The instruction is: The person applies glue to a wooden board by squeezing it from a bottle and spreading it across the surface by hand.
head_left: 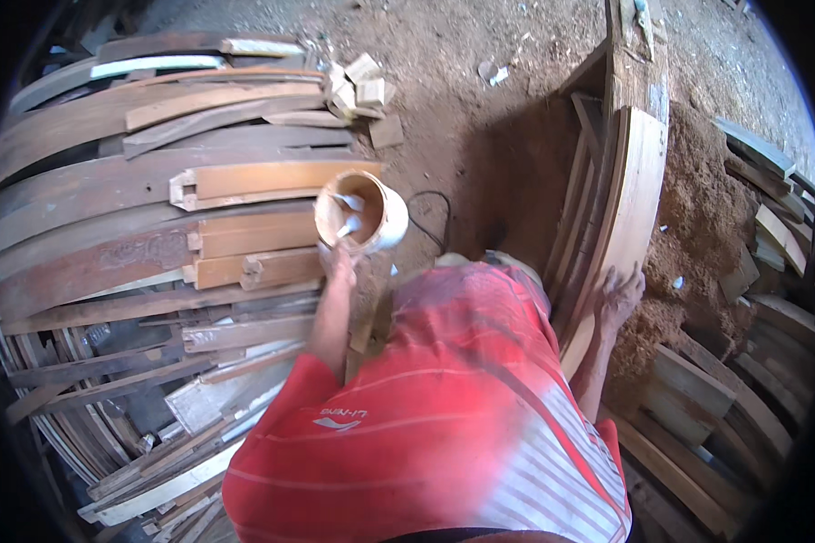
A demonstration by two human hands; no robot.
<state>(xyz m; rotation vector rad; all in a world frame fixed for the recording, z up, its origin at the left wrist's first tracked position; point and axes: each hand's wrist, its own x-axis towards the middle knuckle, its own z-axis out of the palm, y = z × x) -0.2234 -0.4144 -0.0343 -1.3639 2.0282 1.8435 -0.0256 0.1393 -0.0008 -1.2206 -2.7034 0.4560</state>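
Observation:
My left hand (339, 261) is at the near rim of a round, pale bucket (395, 217). Its fingers are smeared by motion, so their grip is unclear. Inside the bucket are two whitish pieces (348, 223), one close to my fingertips; their kind I cannot make out. My right hand (621, 295) lies with fingers apart on a pale, planed plank (638, 195). That plank rests lengthwise on a narrow wooden bench (638, 77), pointing away from me.
Stacked boards (81, 195) fill the left, with notched orange-brown pieces (272, 181) beside the bucket. Small wood blocks (368, 90) lie behind them. A dark cord (445, 213) curves over the ground. Sawdust (693, 208) and more boards (688, 385) lie to the right.

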